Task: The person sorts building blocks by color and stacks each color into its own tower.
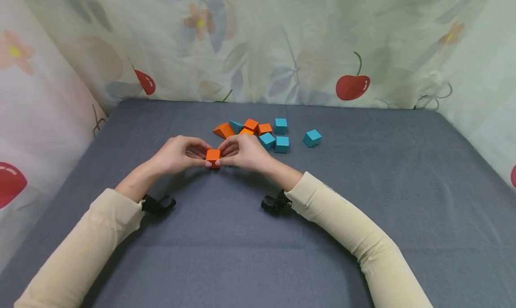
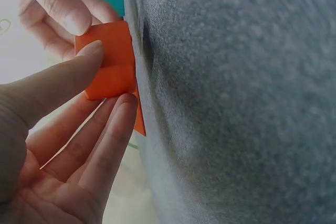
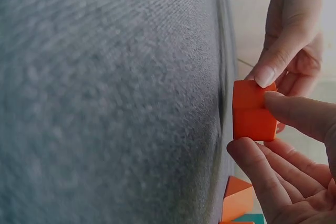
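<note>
my left hand [image 1: 177,156] and right hand [image 1: 247,153] both pinch one orange cube [image 1: 213,157]. it lies directly between them, neither hand nearer, no long axis evident, on my side of the block cluster [image 1: 264,129].

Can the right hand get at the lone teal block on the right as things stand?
Likely yes, if the right hand first lets go of the orange block. Another teal block lies roughly between, but the lone teal block stands apart, its near side open over bare cloth.
</note>
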`<state>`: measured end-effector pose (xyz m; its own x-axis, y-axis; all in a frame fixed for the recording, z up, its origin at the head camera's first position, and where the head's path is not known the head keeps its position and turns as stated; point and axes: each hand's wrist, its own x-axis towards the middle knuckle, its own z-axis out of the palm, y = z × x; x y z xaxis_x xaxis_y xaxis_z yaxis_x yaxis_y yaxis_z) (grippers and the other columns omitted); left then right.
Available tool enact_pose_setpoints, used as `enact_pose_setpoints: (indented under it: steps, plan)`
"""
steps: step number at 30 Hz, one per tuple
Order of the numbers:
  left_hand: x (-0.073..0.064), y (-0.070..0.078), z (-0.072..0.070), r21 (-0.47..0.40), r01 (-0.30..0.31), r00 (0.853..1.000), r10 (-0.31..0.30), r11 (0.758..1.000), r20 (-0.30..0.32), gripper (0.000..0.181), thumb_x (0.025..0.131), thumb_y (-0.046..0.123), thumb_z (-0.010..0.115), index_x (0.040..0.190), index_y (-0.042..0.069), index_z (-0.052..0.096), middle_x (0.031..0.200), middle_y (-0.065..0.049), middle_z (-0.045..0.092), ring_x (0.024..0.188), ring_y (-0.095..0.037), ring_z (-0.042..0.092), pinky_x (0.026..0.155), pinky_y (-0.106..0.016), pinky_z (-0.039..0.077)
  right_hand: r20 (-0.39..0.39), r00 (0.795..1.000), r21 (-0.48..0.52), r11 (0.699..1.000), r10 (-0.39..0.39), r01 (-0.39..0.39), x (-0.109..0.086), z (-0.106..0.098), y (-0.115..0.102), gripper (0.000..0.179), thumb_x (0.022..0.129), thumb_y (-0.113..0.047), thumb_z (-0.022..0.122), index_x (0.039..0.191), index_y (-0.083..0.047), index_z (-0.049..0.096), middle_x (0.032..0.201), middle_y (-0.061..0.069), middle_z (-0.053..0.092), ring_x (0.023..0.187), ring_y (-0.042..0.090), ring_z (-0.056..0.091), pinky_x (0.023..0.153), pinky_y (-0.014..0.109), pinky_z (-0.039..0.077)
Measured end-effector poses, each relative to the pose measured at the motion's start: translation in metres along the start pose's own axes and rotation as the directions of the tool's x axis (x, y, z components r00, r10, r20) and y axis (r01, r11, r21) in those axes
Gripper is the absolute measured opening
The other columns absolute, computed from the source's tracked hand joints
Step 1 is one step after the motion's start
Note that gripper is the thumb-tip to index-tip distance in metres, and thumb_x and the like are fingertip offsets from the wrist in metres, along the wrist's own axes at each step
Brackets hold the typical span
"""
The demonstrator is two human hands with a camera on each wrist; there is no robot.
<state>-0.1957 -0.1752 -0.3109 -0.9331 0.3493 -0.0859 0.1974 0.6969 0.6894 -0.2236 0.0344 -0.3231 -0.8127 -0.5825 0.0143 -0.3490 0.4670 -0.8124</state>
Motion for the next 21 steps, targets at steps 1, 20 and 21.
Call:
enact_pose_setpoints:
  steps: [1,20,21]
  plan:
    - [-0.0003,-0.0008,0.0001,0.001,0.001,1.0,-0.001,1.0,0.001,0.039,0.083,0.02,0.076,0.117,0.004,0.066,0.112,-0.014,0.069,0.101,-0.025,0.066,0.086,-0.037,0.056,0.002,1.0,0.001,1.0,0.003,-0.003,-0.0001,0.0009,-0.0003,0.031,0.081,-0.016,0.078,0.108,-0.002,0.067,0.101,0.01,0.072,0.091,0.015,0.07,0.076,0.02,0.056]
    - [-0.0019,-0.0095,0.0032,-0.023,0.013,1.0,-0.013,1.0,0.02,0.036,0.084,0.017,0.075,0.115,0.001,0.066,0.11,-0.016,0.069,0.101,-0.027,0.067,0.084,-0.036,0.056,0.024,1.0,-0.069,0.998,0.011,-0.009,0.0006,0.0073,-0.0039,0.03,0.083,-0.016,0.076,0.107,-0.003,0.067,0.102,0.009,0.072,0.092,0.015,0.07,0.077,0.02,0.055]
    - [-0.0019,-0.0096,0.0033,-0.026,0.014,1.0,-0.013,1.0,0.019,0.036,0.084,0.018,0.075,0.115,0.001,0.066,0.11,-0.016,0.069,0.101,-0.027,0.067,0.085,-0.036,0.056,0.025,1.0,-0.073,0.997,0.01,-0.009,0.0007,0.0073,-0.0042,0.03,0.083,-0.016,0.076,0.108,-0.003,0.067,0.102,0.009,0.072,0.092,0.015,0.07,0.077,0.021,0.055]
